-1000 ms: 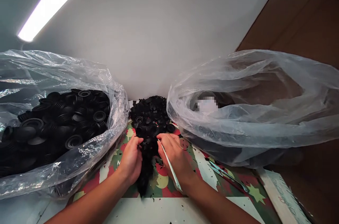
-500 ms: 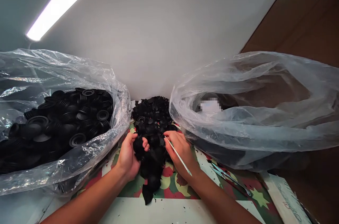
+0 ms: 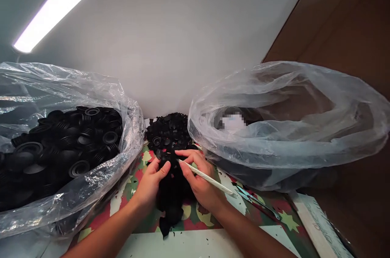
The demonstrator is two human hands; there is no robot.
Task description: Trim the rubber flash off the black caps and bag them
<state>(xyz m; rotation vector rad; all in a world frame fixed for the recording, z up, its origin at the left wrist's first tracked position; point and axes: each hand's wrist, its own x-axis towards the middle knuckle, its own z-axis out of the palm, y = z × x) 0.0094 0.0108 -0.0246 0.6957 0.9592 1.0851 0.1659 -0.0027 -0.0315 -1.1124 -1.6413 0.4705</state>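
Note:
A string of joined black rubber parts (image 3: 171, 193) hangs between my hands down onto the patterned sheet (image 3: 195, 217). My left hand (image 3: 151, 184) is closed on the string's left side. My right hand (image 3: 198, 176) grips the same string from the right and also holds a thin white stick tool (image 3: 207, 177), which points at the parts. Behind the hands lies a loose pile of black rubber parts (image 3: 169, 132).
A clear plastic bag (image 3: 61, 205) at the left is full of black ribbed rubber parts. A second clear bag (image 3: 283, 128) stands at the right. Small scissors (image 3: 256, 201) lie on the sheet right of my right arm. Black scraps litter the sheet.
The hands have shifted slightly left and lifted the string of parts. The white stick has swung from pointing steeply down to lying nearly level.

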